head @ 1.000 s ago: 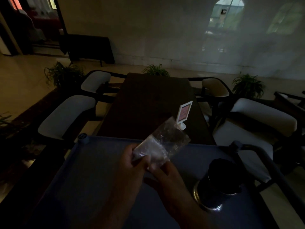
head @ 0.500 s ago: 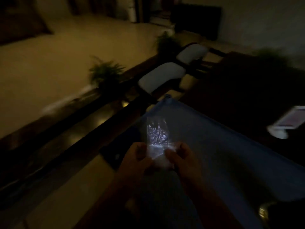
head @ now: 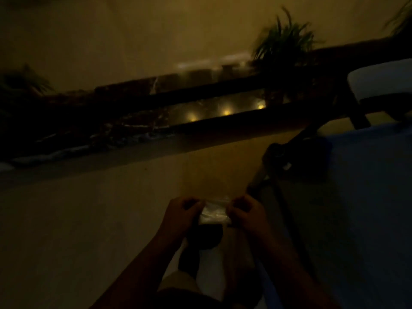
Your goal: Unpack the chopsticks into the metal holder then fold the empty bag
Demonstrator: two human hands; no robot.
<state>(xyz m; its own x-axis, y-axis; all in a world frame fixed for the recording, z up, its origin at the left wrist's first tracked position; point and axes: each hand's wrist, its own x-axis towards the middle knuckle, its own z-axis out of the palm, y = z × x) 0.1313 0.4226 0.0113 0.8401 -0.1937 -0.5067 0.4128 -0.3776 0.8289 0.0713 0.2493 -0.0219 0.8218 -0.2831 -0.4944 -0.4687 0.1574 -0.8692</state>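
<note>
**Q:** Where is the clear plastic bag (head: 214,212), and what condition is it in?

**A:** It is held in the air between the two hands, low in the head view. Below it is pale floor (head: 89,219), not the blue cart top (head: 367,186), which lies to the right. The bag reads as a short, flattened strip. No chopsticks show inside it, so it is judged empty and partly folded. How many folds it has cannot be told in this light.

**Q:** How is it gripped?

**A:** The left hand (head: 181,216) pinches the left end and the right hand (head: 246,215) pinches the right end. On both hands the fingertips (head: 193,202) are curled inward and pressed together on the film, with none spread. The thumbs are hidden behind the fingers.

**Q:** Why hold it at both ends?

**A:** Thin film has no stiffness. Pinching opposite ends probably keeps the strip taut and the layers aligned, so a crease can be set without a surface under it.

**Q:** Where is the metal holder?

**A:** It is not in view, so whether it has been filled cannot be confirmed here.

**Q:** What surrounds the work area?

**A:** A dark corner fitting (head: 276,152) of the cart is near the right hand. Farther off are a dark floor ledge (head: 156,101) with small light reflections, a potted plant (head: 285,45) and a pale chair seat (head: 383,79). The frame is dim and blurred.

**Q:** What is the risk?

**A:** If either pinch loosens, the film is likely to spring open.
</note>
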